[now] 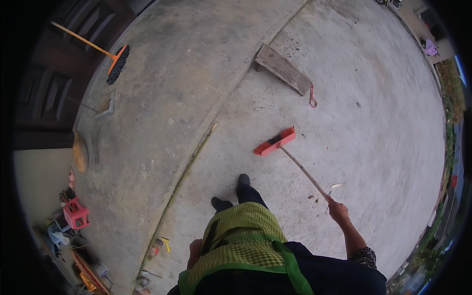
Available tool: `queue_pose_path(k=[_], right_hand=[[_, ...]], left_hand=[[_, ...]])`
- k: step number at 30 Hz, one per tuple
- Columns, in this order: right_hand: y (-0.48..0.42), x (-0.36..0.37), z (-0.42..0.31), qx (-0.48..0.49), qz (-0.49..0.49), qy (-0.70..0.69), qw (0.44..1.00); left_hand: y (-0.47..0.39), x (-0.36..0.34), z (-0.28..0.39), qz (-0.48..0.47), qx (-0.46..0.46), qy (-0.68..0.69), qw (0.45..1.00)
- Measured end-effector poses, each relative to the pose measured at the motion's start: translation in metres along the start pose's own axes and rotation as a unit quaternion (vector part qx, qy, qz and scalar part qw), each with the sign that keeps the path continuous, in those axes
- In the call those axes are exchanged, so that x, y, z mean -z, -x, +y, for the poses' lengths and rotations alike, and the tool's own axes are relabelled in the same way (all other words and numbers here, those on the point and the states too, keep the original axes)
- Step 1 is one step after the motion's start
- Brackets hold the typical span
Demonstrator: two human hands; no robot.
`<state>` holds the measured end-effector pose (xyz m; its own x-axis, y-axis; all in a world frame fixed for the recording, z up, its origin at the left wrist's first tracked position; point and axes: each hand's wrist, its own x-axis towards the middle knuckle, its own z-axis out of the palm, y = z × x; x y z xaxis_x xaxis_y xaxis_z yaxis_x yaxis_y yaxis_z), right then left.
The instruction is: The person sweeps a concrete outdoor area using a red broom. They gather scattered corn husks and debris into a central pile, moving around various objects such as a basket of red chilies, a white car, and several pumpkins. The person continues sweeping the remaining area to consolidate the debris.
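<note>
My right hand [337, 211] grips the upper end of a long broom handle [305, 172], out to the right of my body. At its far end the red broom head [276, 142], with red and dark bristles, is over the concrete floor ahead of my feet. My left hand [194, 252] hangs low beside the green checked apron [241, 230]; its fingers are mostly hidden, and I cannot tell whether it holds anything. A few leaf scraps [313, 198] lie on the floor near the handle.
A low wooden bench [284, 69] with a red cord stands ahead. A bamboo pole [184, 173] lies along the floor's step edge. An orange mop [117, 62] leans at the dark door. Left are a gourd [80, 152], a pink stool [76, 212] and a bottle [155, 247].
</note>
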<state>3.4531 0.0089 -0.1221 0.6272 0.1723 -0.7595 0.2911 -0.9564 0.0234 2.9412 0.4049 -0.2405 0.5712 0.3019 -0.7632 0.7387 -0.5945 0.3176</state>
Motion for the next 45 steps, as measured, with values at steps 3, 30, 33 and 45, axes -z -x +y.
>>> queue_pose_path(k=[3,30,33,45], right_hand=[[0.038,0.007,0.004,-0.040,0.003,-0.123,0.992],[0.182,-0.207,-0.066,-0.175,0.040,-0.100,0.979],[0.221,-0.230,-0.115,-0.234,0.074,-0.123,0.962],[0.290,-0.257,-0.294,-0.138,-0.017,-0.592,0.794]], left_hand=[[-0.010,-0.037,-0.031,0.021,-0.021,0.021,0.999],[-0.092,0.085,-0.069,0.047,-0.123,0.239,0.962],[-0.151,0.037,-0.139,0.019,-0.135,0.289,0.948],[-0.061,0.080,0.033,-0.342,-0.055,0.377,0.859]])
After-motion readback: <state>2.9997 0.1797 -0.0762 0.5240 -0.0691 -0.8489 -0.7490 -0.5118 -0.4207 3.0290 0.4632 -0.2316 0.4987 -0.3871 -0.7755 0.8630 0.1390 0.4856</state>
